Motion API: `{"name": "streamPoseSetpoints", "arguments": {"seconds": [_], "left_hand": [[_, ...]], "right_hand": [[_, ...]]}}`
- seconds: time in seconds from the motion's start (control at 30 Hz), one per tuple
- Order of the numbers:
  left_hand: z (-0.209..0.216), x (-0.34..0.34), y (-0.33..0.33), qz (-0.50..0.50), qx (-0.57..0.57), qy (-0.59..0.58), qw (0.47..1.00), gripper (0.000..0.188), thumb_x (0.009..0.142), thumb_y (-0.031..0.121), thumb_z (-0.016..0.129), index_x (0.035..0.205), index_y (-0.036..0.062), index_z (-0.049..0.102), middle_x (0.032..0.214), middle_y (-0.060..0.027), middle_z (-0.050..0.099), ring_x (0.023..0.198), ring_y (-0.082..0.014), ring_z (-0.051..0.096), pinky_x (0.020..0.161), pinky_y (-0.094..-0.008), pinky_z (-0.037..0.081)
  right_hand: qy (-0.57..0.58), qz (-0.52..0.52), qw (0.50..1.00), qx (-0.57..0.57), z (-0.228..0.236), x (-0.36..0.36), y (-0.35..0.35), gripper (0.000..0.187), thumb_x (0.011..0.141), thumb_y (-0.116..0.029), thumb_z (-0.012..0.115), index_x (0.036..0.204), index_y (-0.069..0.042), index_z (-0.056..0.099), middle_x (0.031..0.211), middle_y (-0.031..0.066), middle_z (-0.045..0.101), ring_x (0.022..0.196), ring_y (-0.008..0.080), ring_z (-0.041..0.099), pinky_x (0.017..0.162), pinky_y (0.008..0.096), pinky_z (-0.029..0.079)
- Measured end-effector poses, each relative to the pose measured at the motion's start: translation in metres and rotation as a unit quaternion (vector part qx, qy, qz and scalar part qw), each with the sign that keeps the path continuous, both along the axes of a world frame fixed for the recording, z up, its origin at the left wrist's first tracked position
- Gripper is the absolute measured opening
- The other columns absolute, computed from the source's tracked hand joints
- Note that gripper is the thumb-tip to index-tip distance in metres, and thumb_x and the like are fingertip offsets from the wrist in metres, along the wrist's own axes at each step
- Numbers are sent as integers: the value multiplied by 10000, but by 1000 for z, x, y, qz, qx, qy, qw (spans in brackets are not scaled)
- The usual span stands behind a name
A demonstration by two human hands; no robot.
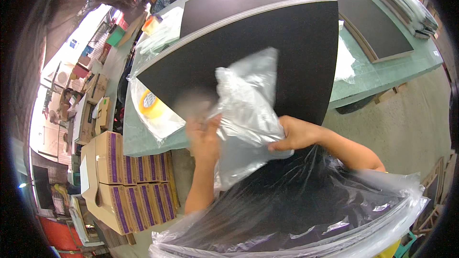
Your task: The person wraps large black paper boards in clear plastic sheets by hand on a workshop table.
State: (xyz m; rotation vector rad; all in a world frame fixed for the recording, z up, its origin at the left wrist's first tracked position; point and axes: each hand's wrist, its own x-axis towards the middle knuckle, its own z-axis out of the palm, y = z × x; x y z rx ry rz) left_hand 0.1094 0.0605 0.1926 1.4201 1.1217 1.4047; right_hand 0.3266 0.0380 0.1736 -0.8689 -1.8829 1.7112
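Observation:
A large black panel [287, 38] with a pale edge lies at a slant, its far end over the work table. In front of it I hold a crumpled clear plastic bag [244, 110]. My right hand [294, 134] grips the bag's right side, thumb on top. At its left side is my left hand [204, 131], smeared by motion, so its fingers cannot be made out. Closest to me, a wide clear plastic cover [306, 210] spreads over something black; whether this is the panel's near end, I cannot tell.
The green-topped table [382, 74] carries more dark panels [368, 19], a stack of plastic-wrapped sheets [401, 2] at the far right, and a yellow tape roll [150, 104] on white plastic at the left. Stacked cardboard boxes [109, 162] with purple bands stand on the left.

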Motion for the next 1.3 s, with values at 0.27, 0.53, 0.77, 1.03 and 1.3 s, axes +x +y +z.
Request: {"name": "streamPoseSetpoints", "arguments": {"seconds": [0.27,0.53,0.77,1.03,1.3], "left_hand": [[-1,-1,-7,-90,-11,98,991,286,723,-8,604,994,-4,512,885,-63,530,810,-124,510,723,-224,406],[3,0,-15,-35,87,179,979,360,706,26,630,1043,11,504,809,-41,526,746,-107,503,624,-200,421],[1,35,-36,-185,-97,113,971,600,686,28,668,1216,43,388,725,-10,491,649,-72,489,573,-184,417],[-5,22,-23,-248,-8,216,944,401,736,71,633,1117,46,511,743,-14,479,633,-58,488,444,-165,392],[-87,-94,-21,54,-165,-62,983,235,845,163,428,957,-6,545,945,-118,555,807,-197,546,668,-282,442]], "right_hand": [[186,-148,968,-78,11,14,1,233,754,-79,615,945,45,562,842,61,612,744,84,557,682,205,440],[312,-146,904,-254,-7,0,-1,173,694,-62,676,815,-20,560,705,34,583,649,87,554,594,203,433],[324,-120,882,-321,-9,-17,-7,226,708,-104,673,881,-39,543,786,6,583,635,66,541,534,179,422],[180,-163,960,-138,-7,-4,1,140,767,-154,617,797,-19,592,712,-3,573,615,47,497,552,193,397],[455,-400,786,-121,35,107,16,159,851,-204,493,867,-57,551,772,28,557,723,90,547,672,260,483]]}}
